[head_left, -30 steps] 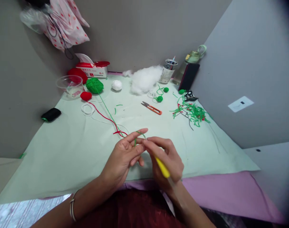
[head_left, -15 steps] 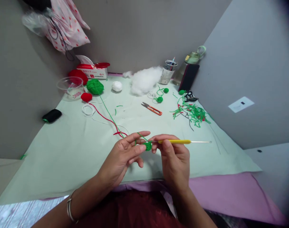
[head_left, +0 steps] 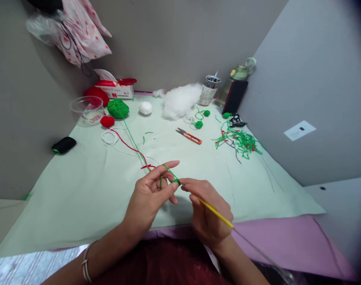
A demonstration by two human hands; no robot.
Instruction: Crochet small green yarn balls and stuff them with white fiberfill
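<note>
My left hand pinches a small green crochet piece between thumb and fingers. Green yarn runs from the green yarn ball over its raised index finger and down to the piece. In my right hand is a crochet hook with a yellow handle, its fingers closed round the grip. The hook's tip meets the green piece, partly hidden by my fingertips. Its long metal end slants down to the lower right.
Orange thread snips lie mid-table. Behind them are white stuffing, a pen jar and a phone leaning on a bottle. Yarn scraps lie right; a white yarn ball, plastic cup and black thread spool lie left.
The hook has swung from nearly level to slanting down to the right, as my right hand turned and lowered. The green piece and my left hand shifted slightly left.
</note>
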